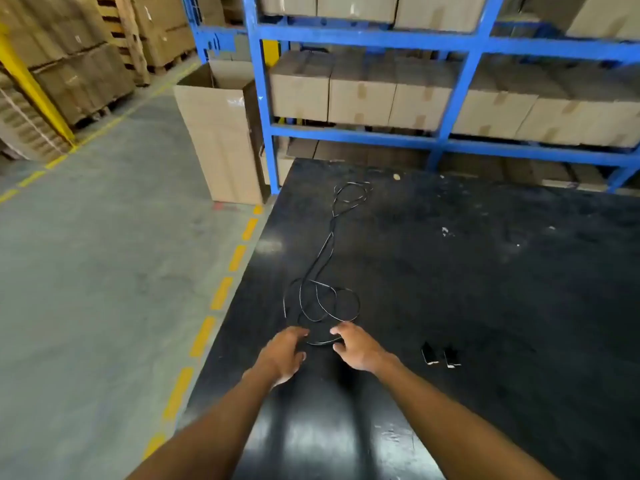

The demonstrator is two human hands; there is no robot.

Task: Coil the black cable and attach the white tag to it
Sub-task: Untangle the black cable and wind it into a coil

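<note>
Both bare forearms reach over glossy black table (485,289) | left hand (282,355) and right hand (358,348) fingers spread, gripping nothing | thin black cable (329,244) sprawls loose, near loop between fingertips | step: first gather | next: pinch near loop, wind evenly | white tag: not identifiable.

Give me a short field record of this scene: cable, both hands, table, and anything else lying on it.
cable: black cable lying loose on the table, small loop far, bigger loops near, not yet coiled
left hand: open, at the near loop
right hand: open, fingers by the near loop
table: black table, scuffed
other: two small dark pieces right of the hands
white tag: not identifiable
</note>
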